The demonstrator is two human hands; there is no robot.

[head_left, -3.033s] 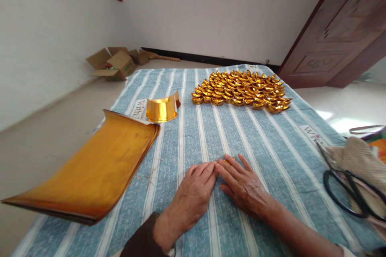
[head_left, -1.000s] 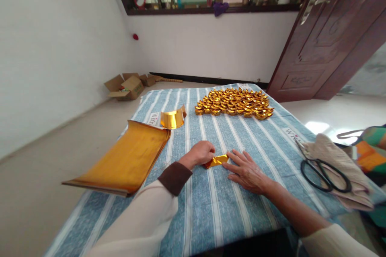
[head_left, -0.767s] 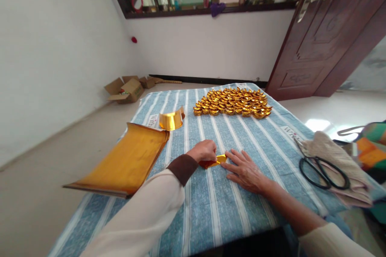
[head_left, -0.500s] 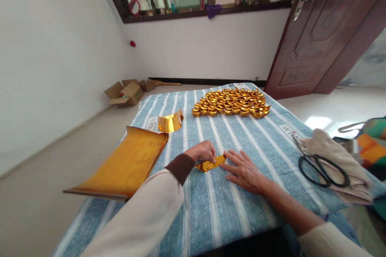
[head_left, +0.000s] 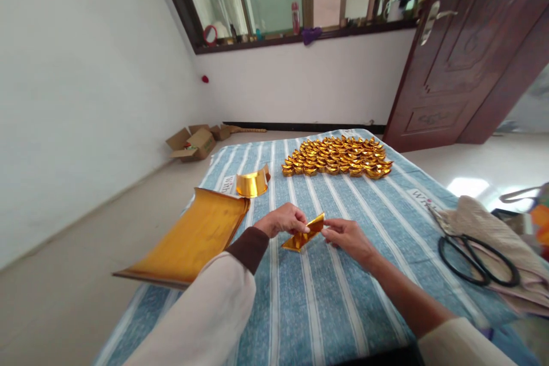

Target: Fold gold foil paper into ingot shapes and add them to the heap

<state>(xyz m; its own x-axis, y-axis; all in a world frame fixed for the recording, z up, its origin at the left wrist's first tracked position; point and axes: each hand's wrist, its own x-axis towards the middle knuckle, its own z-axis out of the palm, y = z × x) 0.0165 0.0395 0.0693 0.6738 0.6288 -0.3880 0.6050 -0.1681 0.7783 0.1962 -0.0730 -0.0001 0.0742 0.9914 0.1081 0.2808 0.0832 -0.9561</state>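
Observation:
My left hand (head_left: 286,221) pinches a small folded piece of gold foil paper (head_left: 295,242) near its middle, thumb and forefinger closed on it. The paper is a slanted strip with pointed ends, its right end raised off the cloth. At that right end, the thumb and forefinger of my right hand (head_left: 348,238) come together on the paper's edge; its other fingers are curled below. Beyond my hands lies a dense group of folded gold foil ingots (head_left: 337,155). A curved sheet of gold foil paper (head_left: 252,184) stands to the left of them.
A stack of large yellow-gold paper sheets (head_left: 189,240) overhangs the left edge of the striped tablecloth (head_left: 283,309). Black-handled scissors (head_left: 478,260) rest on a beige cloth (head_left: 480,223) at the right. Open cardboard boxes (head_left: 195,143) sit on the floor by the wall, and a brown door (head_left: 450,57) stands beyond.
My right hand has gone from lying flat with spread fingers to a pinch at the paper's right end. That end has lifted. The view has tilted up slightly.

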